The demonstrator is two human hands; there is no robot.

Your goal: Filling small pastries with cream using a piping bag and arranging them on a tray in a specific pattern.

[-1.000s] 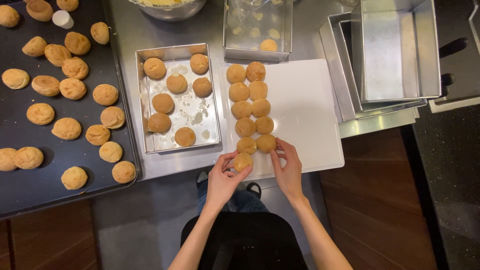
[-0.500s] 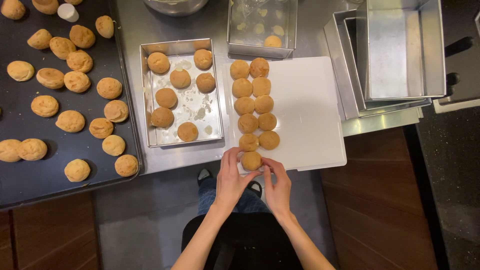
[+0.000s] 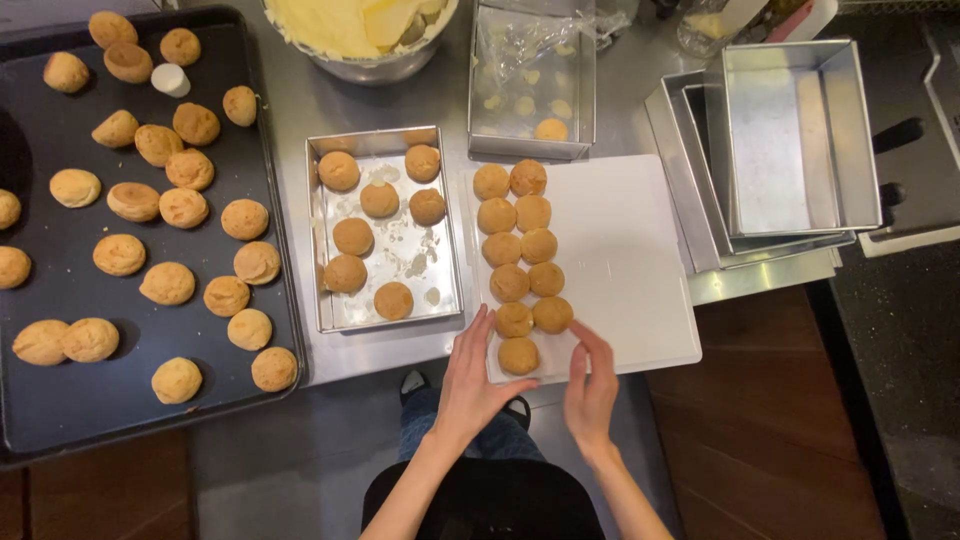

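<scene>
With both hands open, left (image 3: 472,378) and right (image 3: 592,385) flank the puff (image 3: 518,355) at the board's (image 3: 630,270) near edge, squaring the rows.

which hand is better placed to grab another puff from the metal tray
Left, probably. The left hand rests at the white board's near-left corner, right beside the metal tray. The right hand sits farther off, with the rows of puffs between.

Person, head view: left hand (image 3: 468,385) and right hand (image 3: 592,390), both bare, forearms unsleeved. No rings or watch visible. Black apron, blue jeans, dark shoes beneath.
</scene>
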